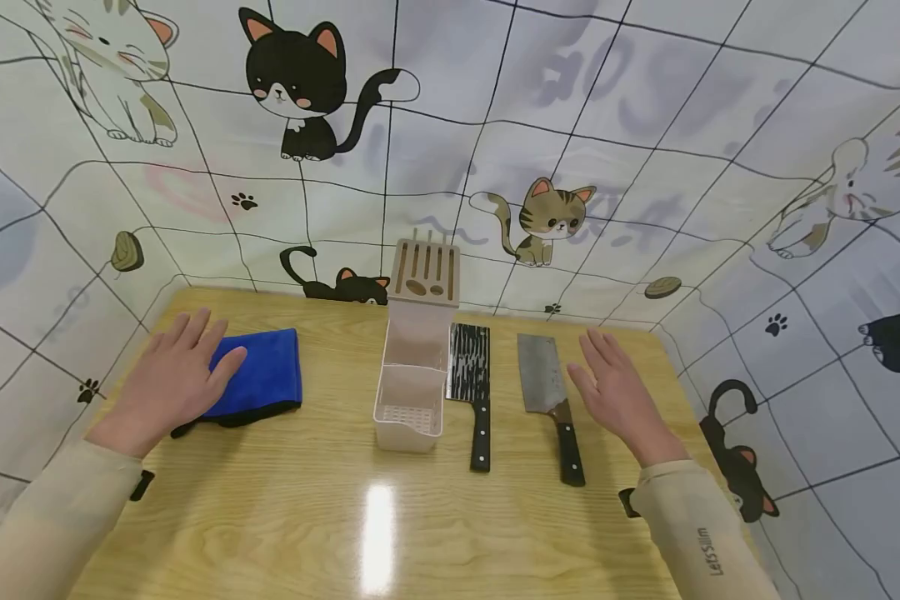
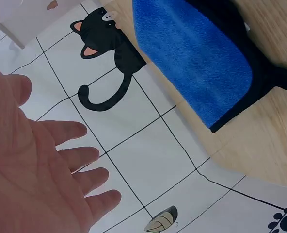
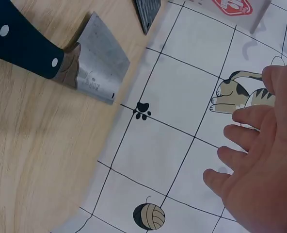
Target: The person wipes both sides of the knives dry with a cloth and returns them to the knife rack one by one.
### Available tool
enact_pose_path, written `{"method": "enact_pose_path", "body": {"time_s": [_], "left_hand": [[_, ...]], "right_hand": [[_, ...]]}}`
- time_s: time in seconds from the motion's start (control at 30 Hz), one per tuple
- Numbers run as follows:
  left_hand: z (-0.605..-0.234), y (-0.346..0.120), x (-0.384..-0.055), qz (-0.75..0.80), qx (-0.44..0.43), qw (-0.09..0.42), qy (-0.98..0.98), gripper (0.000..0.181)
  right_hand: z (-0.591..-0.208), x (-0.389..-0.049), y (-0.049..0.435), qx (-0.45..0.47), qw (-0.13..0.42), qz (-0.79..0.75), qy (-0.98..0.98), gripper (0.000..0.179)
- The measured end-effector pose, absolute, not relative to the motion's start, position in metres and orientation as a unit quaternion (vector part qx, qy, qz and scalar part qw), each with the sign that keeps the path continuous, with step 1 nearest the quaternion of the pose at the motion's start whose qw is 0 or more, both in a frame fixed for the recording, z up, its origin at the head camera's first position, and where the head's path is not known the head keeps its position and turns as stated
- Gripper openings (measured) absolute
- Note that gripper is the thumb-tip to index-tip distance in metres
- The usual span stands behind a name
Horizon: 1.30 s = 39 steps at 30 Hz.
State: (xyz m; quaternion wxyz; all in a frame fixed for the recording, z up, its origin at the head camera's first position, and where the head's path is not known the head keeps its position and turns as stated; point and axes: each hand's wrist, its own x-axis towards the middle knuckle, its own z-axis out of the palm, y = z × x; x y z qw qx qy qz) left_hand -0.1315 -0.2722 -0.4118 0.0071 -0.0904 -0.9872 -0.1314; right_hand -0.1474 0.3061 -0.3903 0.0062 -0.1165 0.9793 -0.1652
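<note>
My left hand [image 1: 176, 371] hovers over the left part of a folded blue cloth [image 1: 266, 371] with black edging, fingers straight and holding nothing. On the right, my right hand [image 1: 621, 392] is also empty with its fingers extended, beside a cleaver [image 1: 542, 375] with a plain steel blade and black riveted handle. Left of that cleaver lies a second knife [image 1: 468, 362], its broad blade patterned black and silver. A pale plastic knife holder [image 1: 412, 392] with a slotted beige top [image 1: 426, 271] stands mid-table. The left wrist view shows the left palm [image 2: 32, 170] with fingers spread.
The wooden table [image 1: 270, 500] has a bright light reflection near its front. Behind it and at both sides rise white walls of sheeting [image 1: 435, 150] printed with cartoon cats and a black grid. Both knives lie flat, blades toward the back.
</note>
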Motion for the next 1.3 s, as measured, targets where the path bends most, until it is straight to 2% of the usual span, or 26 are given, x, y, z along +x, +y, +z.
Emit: {"method": "enact_pose_path", "body": {"time_s": [0.23, 0.5, 0.83, 1.3], "left_hand": [[-0.411, -0.268, -0.134, -0.131, -0.111, -0.007, -0.985, 0.075], [-0.431, -0.253, -0.138, -0.138, -0.117, -0.009, -0.983, 0.072], [-0.459, -0.238, -0.147, -0.136, -0.099, -0.036, -0.985, 0.072], [-0.48, -0.237, -0.147, -0.13, -0.064, -0.052, -0.988, 0.073]], "right_hand": [[-0.4, -0.146, 0.292, -0.094, -0.024, -0.224, 0.97, 0.062], [-0.422, -0.14, 0.271, -0.083, -0.06, -0.269, 0.958, 0.052], [-0.456, -0.138, 0.242, -0.057, 0.036, -0.288, 0.955, 0.052], [-0.48, -0.129, 0.218, -0.063, 0.1, -0.26, 0.958, 0.034]]}}
